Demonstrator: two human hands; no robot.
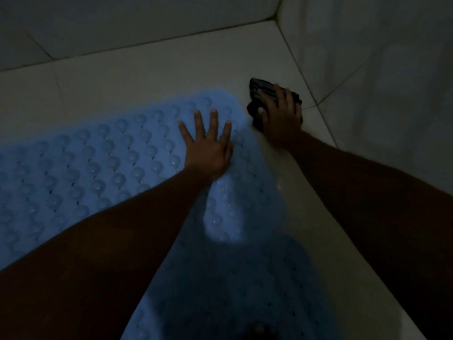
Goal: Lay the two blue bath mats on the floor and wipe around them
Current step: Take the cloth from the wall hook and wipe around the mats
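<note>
Blue mat (98,168) flat on floor tiles (147,69), bumps up. Left hand (208,148) rests on mat near far end — fingers spread, grip slack. Right hand (279,119) clutches dark cloth (257,92) on tile, just beside mat, near wall (367,69).

The room is dim, a tiled space in pale off-white tones. The corner (277,20) is where two walls meet the floor (159,67). Left of the corner runs the back wall (117,23), its large tiles crossed by thin dark grout lines; right of it stands the side wall (382,65), likewise tiled. Just below the corner the floor is brightest — farther away, everything falls into shadow.
</note>
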